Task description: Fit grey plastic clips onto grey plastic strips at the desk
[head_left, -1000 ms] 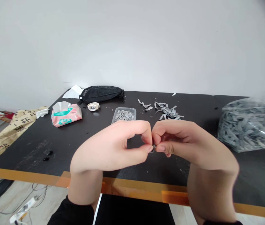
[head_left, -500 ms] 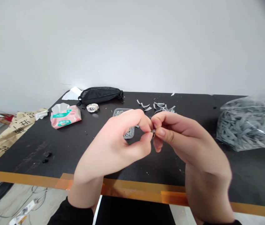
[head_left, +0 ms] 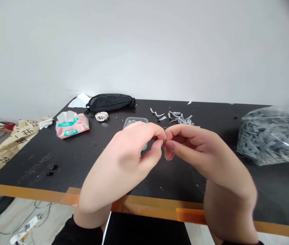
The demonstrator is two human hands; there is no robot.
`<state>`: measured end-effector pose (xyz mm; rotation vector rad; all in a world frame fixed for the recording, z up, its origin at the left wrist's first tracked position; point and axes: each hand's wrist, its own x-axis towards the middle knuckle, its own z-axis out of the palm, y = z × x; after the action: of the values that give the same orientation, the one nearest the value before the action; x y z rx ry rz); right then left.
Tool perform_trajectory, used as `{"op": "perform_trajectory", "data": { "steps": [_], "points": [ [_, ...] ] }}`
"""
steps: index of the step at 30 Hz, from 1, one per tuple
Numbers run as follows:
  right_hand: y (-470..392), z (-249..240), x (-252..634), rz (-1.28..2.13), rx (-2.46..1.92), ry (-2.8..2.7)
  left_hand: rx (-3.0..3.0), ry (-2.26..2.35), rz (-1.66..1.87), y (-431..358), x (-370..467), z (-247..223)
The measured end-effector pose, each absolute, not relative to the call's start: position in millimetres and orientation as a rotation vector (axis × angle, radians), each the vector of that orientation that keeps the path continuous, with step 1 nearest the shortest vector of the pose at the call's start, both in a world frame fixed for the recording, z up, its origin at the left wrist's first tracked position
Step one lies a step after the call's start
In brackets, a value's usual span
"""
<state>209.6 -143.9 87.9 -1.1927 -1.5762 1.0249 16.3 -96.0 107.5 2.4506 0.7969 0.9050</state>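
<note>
left hand (head_left: pixel 124 153) + right hand (head_left: pixel 198 153) pinch small part (head_left: pixel 164 143) | tissue pack (head_left: pixel 72 125) print unreadable

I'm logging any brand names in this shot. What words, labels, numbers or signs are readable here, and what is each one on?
Tissue pack: a teal label with pale characters, too small and blurred to read.
Brown paper bag hanging off the table's left edge: large dark characters and digits printed on it, seen upside down and creased; none can be read with confidence.
Watch: its face is too small to read.
Nothing else carries legible text.
</note>
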Motion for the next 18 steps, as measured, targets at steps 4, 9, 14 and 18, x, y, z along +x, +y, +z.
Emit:
{"op": "perform_trajectory", "data": {
  "steps": [4, 9, 14, 18],
  "points": [
    [-144, 87, 210, 0.962, -1.186, -1.599, 2.468, 0.805, 0.893, -99, 16, 108],
    [-146, 86, 206, 0.819, -1.257, -1.619, 2.471, 0.807, 0.917, -99, 22, 107],
    [-144, 82, 197, 0.529, -1.368, -1.581, 2.445, 0.802, 0.936, -96, 23, 104],
    [-143, 80, 195, 0.569, -1.342, -1.436, 2.385, 0.766, 0.985, -95, 23, 103]
  ]
}}
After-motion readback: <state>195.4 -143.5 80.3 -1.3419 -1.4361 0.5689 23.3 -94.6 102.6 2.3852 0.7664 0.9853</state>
